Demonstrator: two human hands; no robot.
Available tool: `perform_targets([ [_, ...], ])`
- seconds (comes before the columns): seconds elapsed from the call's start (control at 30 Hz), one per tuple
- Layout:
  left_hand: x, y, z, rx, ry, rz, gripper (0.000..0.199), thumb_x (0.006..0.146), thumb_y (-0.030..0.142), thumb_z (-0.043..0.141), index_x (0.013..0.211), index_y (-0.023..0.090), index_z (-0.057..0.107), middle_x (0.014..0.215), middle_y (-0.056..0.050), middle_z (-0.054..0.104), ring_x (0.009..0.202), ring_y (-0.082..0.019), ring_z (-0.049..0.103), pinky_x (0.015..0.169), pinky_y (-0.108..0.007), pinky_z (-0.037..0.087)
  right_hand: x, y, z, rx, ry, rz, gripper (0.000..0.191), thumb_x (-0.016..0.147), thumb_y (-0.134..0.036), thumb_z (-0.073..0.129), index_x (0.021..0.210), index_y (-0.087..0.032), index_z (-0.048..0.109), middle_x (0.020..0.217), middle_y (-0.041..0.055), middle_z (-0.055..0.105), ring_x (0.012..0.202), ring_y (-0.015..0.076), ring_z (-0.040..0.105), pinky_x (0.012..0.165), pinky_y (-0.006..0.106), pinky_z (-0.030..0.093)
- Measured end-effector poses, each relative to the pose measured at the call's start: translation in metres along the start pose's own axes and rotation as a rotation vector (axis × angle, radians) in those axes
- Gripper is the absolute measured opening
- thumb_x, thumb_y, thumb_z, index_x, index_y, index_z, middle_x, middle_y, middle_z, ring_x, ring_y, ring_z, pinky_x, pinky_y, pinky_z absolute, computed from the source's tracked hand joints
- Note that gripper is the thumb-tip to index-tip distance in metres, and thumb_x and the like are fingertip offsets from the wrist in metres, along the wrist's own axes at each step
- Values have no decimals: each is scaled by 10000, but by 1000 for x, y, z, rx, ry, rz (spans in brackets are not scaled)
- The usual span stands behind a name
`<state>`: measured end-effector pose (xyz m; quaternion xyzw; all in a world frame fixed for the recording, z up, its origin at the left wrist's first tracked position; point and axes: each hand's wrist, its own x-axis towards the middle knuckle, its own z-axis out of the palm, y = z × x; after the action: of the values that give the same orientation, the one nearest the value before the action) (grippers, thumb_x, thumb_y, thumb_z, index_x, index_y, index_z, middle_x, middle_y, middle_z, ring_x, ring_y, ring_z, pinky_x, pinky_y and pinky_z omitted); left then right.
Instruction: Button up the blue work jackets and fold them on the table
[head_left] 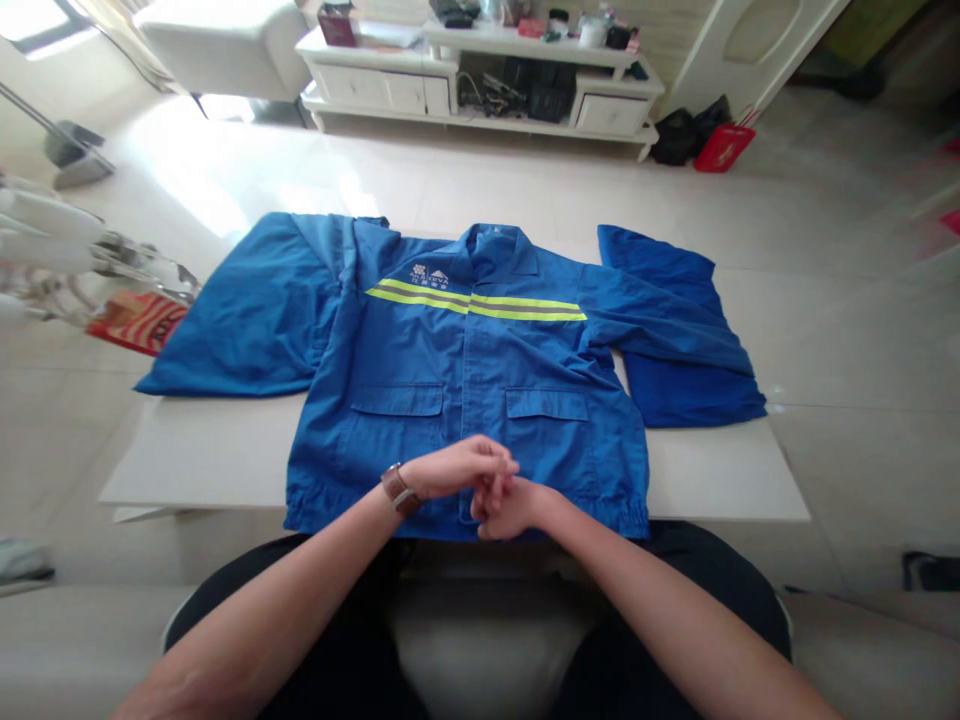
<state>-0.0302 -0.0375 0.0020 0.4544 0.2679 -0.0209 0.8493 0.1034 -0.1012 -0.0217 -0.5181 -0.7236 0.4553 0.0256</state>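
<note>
A blue work jacket (412, 350) lies spread face up, its collar at the far side, with a yellow-and-grey reflective stripe across the chest and two flapped pockets. Over its lower front edge my hands meet. My left hand (461, 467), with a brown-strapped watch (401, 490) on the wrist, has its fingers curled and touching my right hand (506, 510). The right fingers are bent in too, partly covered by the left. No object shows in either hand. Blue cloth (247, 310) spreads at the jacket's left, and more blue cloth (675, 390) lies under its right sleeve.
The white table (217, 455) carries the garments, close in front of my knees. A white cabinet (375, 90) with small items stands across the tiled floor. Beside it are a red bag (724, 147) and black bags. A red-striped packet (139, 322) is at the left.
</note>
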Motion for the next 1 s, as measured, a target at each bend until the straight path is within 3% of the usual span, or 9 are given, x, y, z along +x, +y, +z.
perform_targets([
  [0.07, -1, 9, -22, 16, 477, 92, 343, 840, 497, 672, 735, 177, 608, 504, 46, 513, 410, -75, 453, 412, -193, 326, 1, 1, -4, -7, -286, -39, 265, 728, -187, 686, 476, -200, 603, 411, -68, 526, 446, 103, 480, 427, 183, 336],
  [0.13, -1, 14, -39, 105, 758, 83, 301, 855, 472, 641, 772, 190, 580, 541, 50, 532, 411, -75, 449, 416, -199, 309, 2, 4, -15, 10, -509, -66, 202, 763, -241, 745, 583, -181, 676, 509, -50, 615, 511, 105, 553, 489, 185, 358],
  [0.17, -1, 15, -45, 186, 830, 41, 283, 852, 466, 641, 805, 193, 585, 592, 31, 592, 436, -90, 500, 434, -207, 333, 3, 5, -21, 32, -511, -81, 181, 796, -297, 755, 664, -178, 720, 589, -37, 668, 565, 109, 587, 527, 188, 376],
  [0.27, 0, 16, -53, 586, 940, -138, 272, 821, 460, 668, 867, 193, 649, 775, -61, 740, 627, -182, 680, 561, -249, 443, 9, 7, -34, 107, -248, -123, 267, 903, -436, 683, 894, -190, 785, 820, 1, 756, 719, 130, 648, 639, 209, 423],
  [0.37, 8, 13, -53, 911, 939, -264, 250, 800, 436, 673, 805, 189, 710, 866, -132, 779, 837, -268, 736, 698, -288, 491, 16, 4, -35, 62, 8, -90, 289, 961, -383, 600, 1133, -207, 750, 962, 29, 769, 846, 161, 687, 737, 237, 456],
  [0.47, 21, 9, -54, 951, 878, -275, 151, 761, 314, 683, 816, 189, 747, 892, -128, 788, 864, -258, 734, 709, -274, 490, 19, -3, -30, -151, 63, -45, 352, 952, -368, 615, 1270, -236, 688, 1125, 65, 754, 965, 214, 703, 790, 281, 465],
  [0.63, 28, 9, -58, 768, 841, -104, 159, 757, 209, 610, 766, 161, 761, 712, -75, 743, 680, -185, 674, 632, -244, 464, 19, -5, -37, -339, 137, 40, 258, 979, -428, 577, 1072, -224, 704, 1146, 75, 728, 956, 222, 689, 722, 286, 422],
  [0.83, 22, 5, -62, 690, 838, -1, 222, 739, 154, 612, 867, 173, 793, 717, -36, 744, 617, -152, 645, 619, -221, 470, 15, 4, -56, -363, 321, 124, 188, 950, -122, 479, 972, -215, 642, 1000, 49, 727, 913, 178, 660, 734, 278, 378],
  [1.0, 29, 11, -57, 698, 769, 38, 189, 723, 97, 623, 778, 173, 786, 723, -30, 748, 651, -151, 661, 650, -213, 486, 9, 2, -51, -363, 238, 212, 229, 988, -439, 574, 1078, -241, 644, 1075, 64, 750, 940, 222, 688, 709, 291, 393],
])
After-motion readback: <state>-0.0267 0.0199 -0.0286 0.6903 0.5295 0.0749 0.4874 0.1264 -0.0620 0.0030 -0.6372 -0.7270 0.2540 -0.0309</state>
